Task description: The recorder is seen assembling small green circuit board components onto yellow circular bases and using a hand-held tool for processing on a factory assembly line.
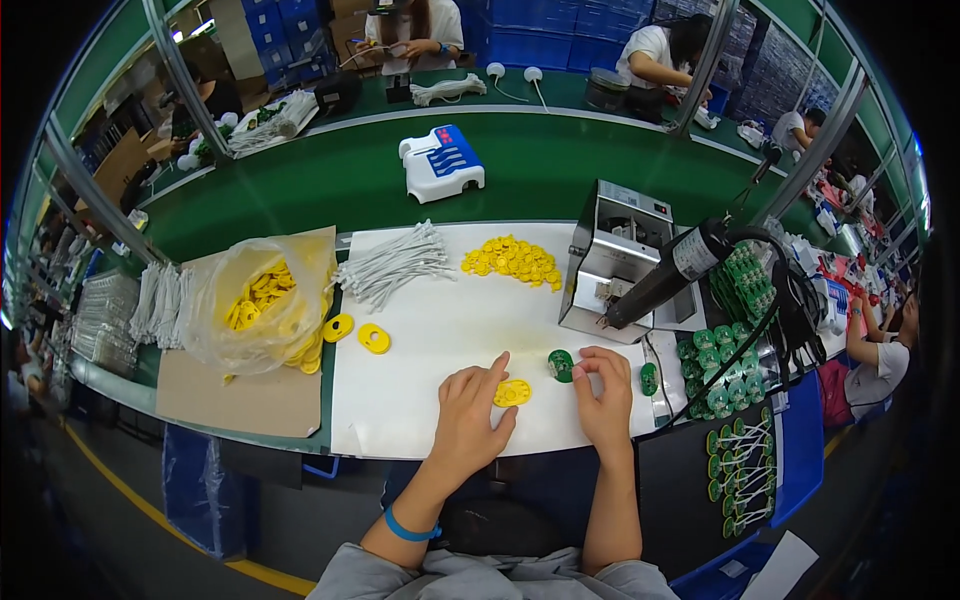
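My left hand (467,420) rests over the white work sheet with its fingers stretched out, beside a yellow oval plastic housing (513,393) that lies flat. To the right, my right hand (606,400) has thumb and forefinger pinched at the edge of a small round green circuit board (560,366). Another green circuit board (649,379) lies just right of that hand. Farther back on the sheet are a pile of small yellow plastic parts (512,260) and a bundle of white cables (400,262). Two loose yellow housings, one of them a ring-holed housing (374,338), sit to the left.
A plastic bag (215,310) of yellow parts stands on cardboard at left. On the right are a metal machine (615,265), a black cylindrical tool (665,280) and stacked green boards (718,365). A white-and-blue device (441,163) sits on the green belt; co-workers sit beyond.
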`<state>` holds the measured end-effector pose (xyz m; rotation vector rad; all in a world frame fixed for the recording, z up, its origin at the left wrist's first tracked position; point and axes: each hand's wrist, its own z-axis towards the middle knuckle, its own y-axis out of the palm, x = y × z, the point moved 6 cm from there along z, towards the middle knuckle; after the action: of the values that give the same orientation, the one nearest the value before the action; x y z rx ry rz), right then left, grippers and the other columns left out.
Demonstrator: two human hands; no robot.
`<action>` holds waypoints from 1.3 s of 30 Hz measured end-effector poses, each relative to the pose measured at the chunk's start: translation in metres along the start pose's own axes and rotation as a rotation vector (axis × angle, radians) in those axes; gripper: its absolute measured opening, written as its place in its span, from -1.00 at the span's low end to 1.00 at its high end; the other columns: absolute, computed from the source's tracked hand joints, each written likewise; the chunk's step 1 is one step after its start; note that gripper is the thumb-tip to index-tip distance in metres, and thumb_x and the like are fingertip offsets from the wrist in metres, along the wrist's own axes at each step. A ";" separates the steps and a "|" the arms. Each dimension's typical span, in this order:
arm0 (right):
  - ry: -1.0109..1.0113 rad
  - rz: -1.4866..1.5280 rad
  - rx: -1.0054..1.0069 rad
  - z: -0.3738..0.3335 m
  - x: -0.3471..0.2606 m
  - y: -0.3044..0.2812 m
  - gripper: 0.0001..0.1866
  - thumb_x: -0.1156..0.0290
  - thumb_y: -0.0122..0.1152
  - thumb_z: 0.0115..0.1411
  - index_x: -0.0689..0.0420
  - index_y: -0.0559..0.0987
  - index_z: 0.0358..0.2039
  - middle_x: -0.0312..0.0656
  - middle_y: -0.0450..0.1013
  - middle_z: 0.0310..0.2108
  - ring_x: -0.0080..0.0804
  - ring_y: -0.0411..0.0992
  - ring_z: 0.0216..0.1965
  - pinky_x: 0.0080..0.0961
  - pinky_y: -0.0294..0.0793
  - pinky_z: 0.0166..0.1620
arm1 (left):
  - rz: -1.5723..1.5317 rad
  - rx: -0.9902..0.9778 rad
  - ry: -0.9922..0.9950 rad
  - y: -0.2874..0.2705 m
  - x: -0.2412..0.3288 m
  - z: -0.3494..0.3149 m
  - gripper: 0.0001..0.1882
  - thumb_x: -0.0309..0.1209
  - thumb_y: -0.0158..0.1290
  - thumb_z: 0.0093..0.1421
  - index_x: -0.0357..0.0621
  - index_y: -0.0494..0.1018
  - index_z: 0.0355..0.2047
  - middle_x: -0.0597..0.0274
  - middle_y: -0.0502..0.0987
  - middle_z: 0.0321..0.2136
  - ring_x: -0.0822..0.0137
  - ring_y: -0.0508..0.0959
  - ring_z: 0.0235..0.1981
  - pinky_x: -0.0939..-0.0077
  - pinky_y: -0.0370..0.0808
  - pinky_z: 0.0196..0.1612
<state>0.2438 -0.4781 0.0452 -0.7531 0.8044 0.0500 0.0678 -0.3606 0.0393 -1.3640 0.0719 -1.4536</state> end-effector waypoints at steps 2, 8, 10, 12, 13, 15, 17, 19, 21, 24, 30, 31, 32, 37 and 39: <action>0.071 0.084 -0.016 -0.005 0.011 0.005 -0.94 0.56 0.27 0.22 0.28 0.58 -0.32 -0.10 0.54 -0.20 -0.20 0.48 -0.10 -0.40 0.45 0.02 | -0.009 0.007 -0.002 0.004 -0.004 -0.001 -0.19 -0.48 0.28 0.02 -0.19 0.30 0.33 0.17 0.60 -0.04 0.08 0.45 0.06 0.16 0.24 0.22; 0.072 0.100 -0.048 -0.005 0.015 0.009 -0.94 0.57 0.22 0.27 0.30 0.56 -0.29 -0.07 0.55 -0.23 -0.24 0.51 -0.18 -0.43 0.48 -0.04 | -0.088 0.006 -0.003 0.007 -0.007 -0.002 -0.19 -0.46 0.33 0.05 -0.20 0.30 0.33 0.22 0.64 -0.07 0.13 0.47 0.03 0.17 0.24 0.21; 0.064 0.096 -0.042 -0.004 0.013 0.010 -0.95 0.57 0.21 0.27 0.30 0.56 -0.29 -0.07 0.55 -0.23 -0.22 0.51 -0.17 -0.41 0.47 -0.03 | -0.076 0.013 0.014 0.007 -0.007 -0.002 -0.20 -0.44 0.32 0.07 -0.23 0.29 0.33 0.21 0.63 -0.08 0.17 0.48 -0.01 0.15 0.21 0.22; -0.059 0.032 -0.057 -0.004 0.003 0.009 -0.93 0.55 0.24 0.26 0.28 0.57 -0.29 -0.09 0.56 -0.23 -0.16 0.51 -0.16 -0.36 0.46 -0.04 | -0.073 0.014 0.017 0.008 -0.006 -0.002 -0.20 -0.44 0.32 0.07 -0.23 0.29 0.33 0.21 0.63 -0.08 0.16 0.48 0.00 0.15 0.21 0.22; -0.058 0.031 -0.056 -0.004 0.000 0.009 -0.93 0.55 0.24 0.26 0.28 0.57 -0.29 -0.09 0.56 -0.23 -0.16 0.51 -0.16 -0.36 0.46 -0.04 | -0.068 0.016 0.018 0.008 -0.005 -0.002 -0.20 -0.44 0.32 0.08 -0.23 0.29 0.33 0.21 0.63 -0.08 0.16 0.48 0.00 0.15 0.20 0.22; -0.126 -0.087 -0.068 -0.007 -0.008 0.009 -0.93 0.51 0.26 0.24 0.21 0.60 -0.27 -0.16 0.57 -0.23 -0.15 0.48 -0.16 -0.26 0.39 -0.07 | -0.072 0.013 0.017 0.008 -0.003 -0.002 -0.21 -0.43 0.32 0.08 -0.23 0.29 0.33 0.21 0.63 -0.08 0.16 0.48 0.00 0.15 0.20 0.23; -0.128 -0.114 -0.062 -0.007 -0.006 0.009 -0.94 0.51 0.26 0.24 0.20 0.60 -0.28 -0.16 0.57 -0.23 -0.15 0.48 -0.16 -0.25 0.39 -0.09 | -0.074 0.012 0.017 0.008 -0.003 -0.003 -0.21 -0.43 0.32 0.08 -0.23 0.30 0.33 0.21 0.63 -0.08 0.16 0.48 0.00 0.15 0.20 0.23; -0.132 -0.140 -0.054 -0.005 -0.006 0.009 -0.94 0.51 0.26 0.25 0.19 0.59 -0.28 -0.17 0.57 -0.24 -0.15 0.48 -0.16 -0.24 0.39 -0.10 | -0.055 0.005 0.028 0.009 -0.002 -0.003 -0.21 -0.44 0.32 0.07 -0.20 0.30 0.33 0.20 0.64 -0.06 0.13 0.47 0.02 0.17 0.23 0.21; -0.152 -0.211 -0.044 -0.003 -0.008 0.011 -0.96 0.51 0.25 0.24 0.19 0.58 -0.31 -0.16 0.55 -0.27 -0.12 0.47 -0.18 -0.24 0.41 -0.15 | -0.042 -0.010 0.027 0.011 -0.001 -0.003 -0.21 -0.44 0.31 0.07 -0.20 0.30 0.33 0.20 0.63 -0.06 0.13 0.47 0.02 0.17 0.23 0.21; -0.153 -0.296 -0.024 -0.001 -0.012 0.015 -0.94 0.51 0.27 0.22 0.19 0.56 -0.34 -0.15 0.52 -0.32 -0.11 0.46 -0.22 -0.26 0.43 -0.20 | 0.014 -0.040 0.033 0.011 0.003 0.000 -0.18 -0.44 0.31 0.07 -0.21 0.27 0.35 0.20 0.61 -0.06 0.12 0.47 0.01 0.17 0.24 0.21; -0.152 -0.291 -0.025 0.007 -0.016 0.017 -0.92 0.48 0.32 0.19 0.18 0.57 -0.37 -0.16 0.50 -0.35 -0.11 0.45 -0.26 -0.26 0.44 -0.20 | 0.020 -0.091 0.004 0.016 0.007 0.017 -0.04 -0.46 0.30 0.07 -0.27 0.07 0.43 0.15 0.58 -0.11 0.09 0.49 -0.01 0.15 0.26 0.18; -0.149 -0.292 -0.019 0.008 -0.016 0.018 -0.92 0.48 0.32 0.19 0.18 0.57 -0.37 -0.16 0.50 -0.35 -0.11 0.45 -0.26 -0.26 0.44 -0.20 | -0.005 -0.097 -0.006 0.018 0.006 0.020 0.00 -0.48 0.30 0.06 -0.29 0.02 0.45 0.13 0.58 -0.12 0.09 0.50 -0.03 0.15 0.29 0.16; -0.142 -0.291 -0.022 0.009 -0.015 0.019 -0.91 0.47 0.33 0.18 0.18 0.57 -0.37 -0.16 0.50 -0.35 -0.12 0.44 -0.26 -0.26 0.44 -0.20 | -0.004 -0.100 0.002 0.020 0.006 0.022 0.00 -0.48 0.30 0.06 -0.29 0.02 0.45 0.13 0.58 -0.12 0.09 0.50 -0.03 0.15 0.29 0.16; -0.128 -0.258 0.002 0.015 -0.009 0.019 -0.91 0.47 0.32 0.19 0.19 0.59 -0.34 -0.12 0.51 -0.35 -0.09 0.45 -0.26 -0.27 0.45 -0.20 | -0.098 0.017 0.002 0.027 -0.005 0.029 0.05 -0.58 0.28 0.03 -0.37 -0.06 0.46 0.03 0.58 -0.11 0.09 0.55 -0.11 0.21 0.46 0.03; 0.062 0.007 0.027 0.014 0.008 0.017 -0.92 0.47 0.25 0.30 0.21 0.58 -0.31 -0.17 0.53 -0.38 -0.25 0.50 -0.35 -0.38 0.48 -0.27 | -0.117 0.061 0.015 0.026 -0.002 0.029 0.05 -0.59 0.28 0.02 -0.39 -0.07 0.46 0.01 0.58 -0.10 0.08 0.55 -0.10 0.23 0.48 0.03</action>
<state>0.2534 -0.4585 0.0365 -0.7298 0.8648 0.0221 0.1048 -0.3526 0.0303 -1.3258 -0.0431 -1.5512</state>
